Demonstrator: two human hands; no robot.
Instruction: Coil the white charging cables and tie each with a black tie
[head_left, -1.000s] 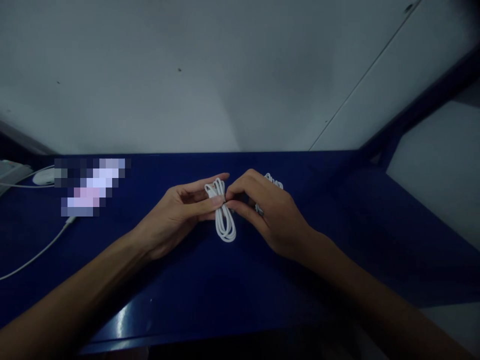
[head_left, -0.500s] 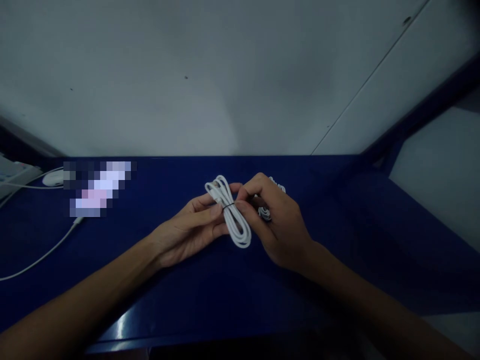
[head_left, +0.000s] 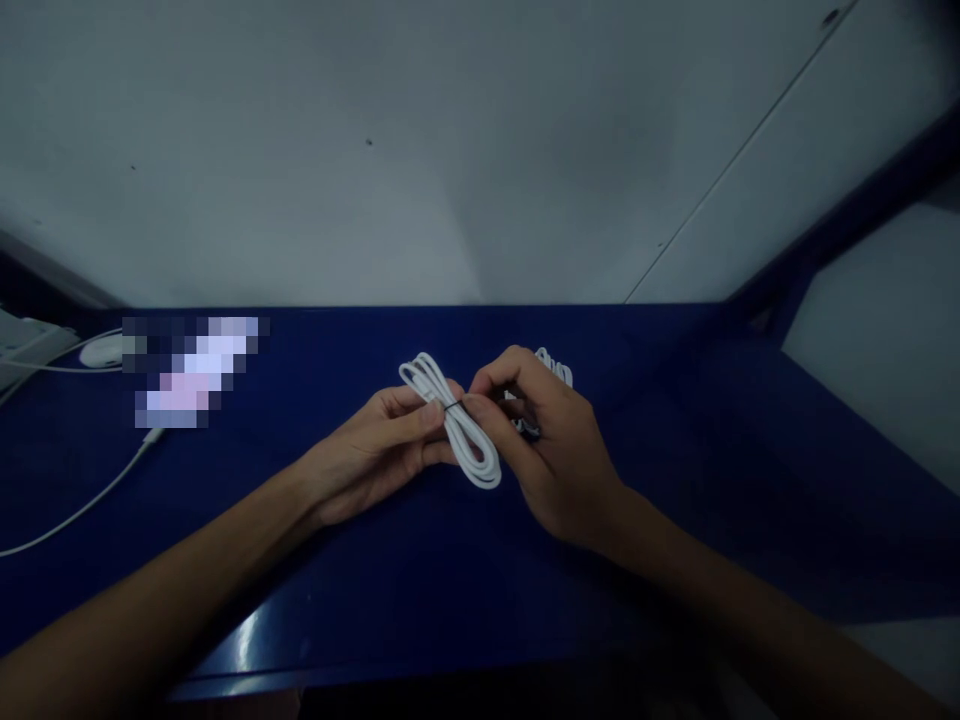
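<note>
A coiled white cable (head_left: 474, 455) is bound at its middle by a thin black tie (head_left: 454, 405). My left hand (head_left: 382, 440) grips the coil from the left, thumb on top beside the tie and fingers beneath. From the right, the thumb and forefinger of my right hand (head_left: 544, 430) pinch together at the tie's end; the tip they hold is hidden. Behind my right hand, another white cable coil (head_left: 555, 368) lies on the blue table (head_left: 360, 590), partly covered by the hand.
A lit, pixelated device (head_left: 202, 370) lies at the left, with a white cable (head_left: 112, 490) running from it. Beside it are a white rounded object (head_left: 101, 350) and more cords. A grey wall (head_left: 300, 150) rises behind the table.
The held coil has tilted and turned slightly, its upper loops shifting left; the connector that showed there is no longer visible. Both hands keep their grips. The view has shifted slightly.
</note>
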